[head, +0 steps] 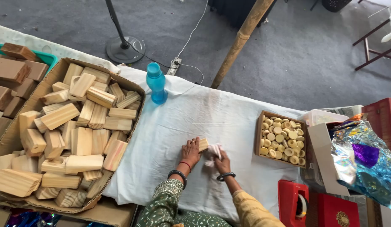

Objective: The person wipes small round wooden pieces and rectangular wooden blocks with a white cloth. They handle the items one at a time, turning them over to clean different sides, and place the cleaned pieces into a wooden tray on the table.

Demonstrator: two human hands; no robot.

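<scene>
A small pale wooden block (203, 144) lies on the white cloth of the table (229, 117), with my left hand (190, 152) pressed down on it. Right beside it, my right hand (221, 163) grips a crumpled white-and-pink rag (213, 152) that touches the block's right end. Both wrists wear dark bangles, and the left also has a red thread.
A big cardboard box (135, 89) heaped with several wooden blocks fills the left. A blue bottle (156, 83) stands behind. At right sit a small box of round wooden discs (281, 141), a red tape dispenser (293, 203), red boxes and shiny foil (363, 157).
</scene>
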